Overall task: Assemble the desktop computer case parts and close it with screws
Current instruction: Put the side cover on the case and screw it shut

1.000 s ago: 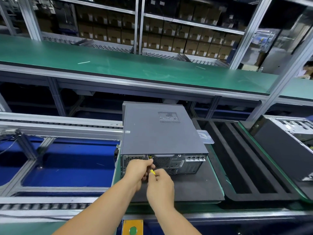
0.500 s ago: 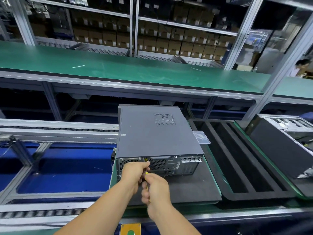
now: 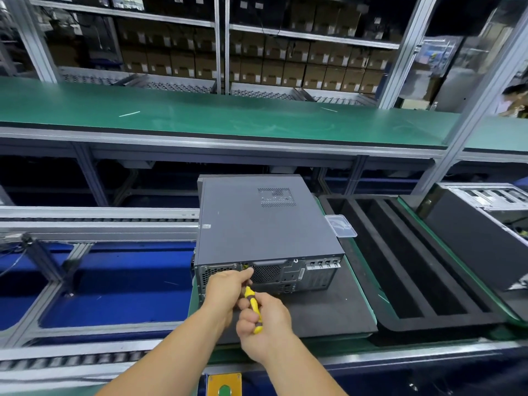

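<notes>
case [image 3: 265, 224] closed, flat on black mat [image 3: 328, 310], frame centre | right hand [image 3: 264, 321] grips yellow screwdriver [image 3: 253, 307], tip at rear panel 12 o'clock | left hand [image 3: 228, 284] pinches near tip, screw not visible

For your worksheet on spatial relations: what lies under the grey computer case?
The computer case rests on a black foam mat, visible in front. How far the mat reaches beneath it is hidden by the case.

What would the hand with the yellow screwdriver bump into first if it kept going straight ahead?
Probably the left hand, which sits just ahead of the right hand on the screwdriver. Behind it is the computer case's back panel. Depth is hard to judge.
</notes>
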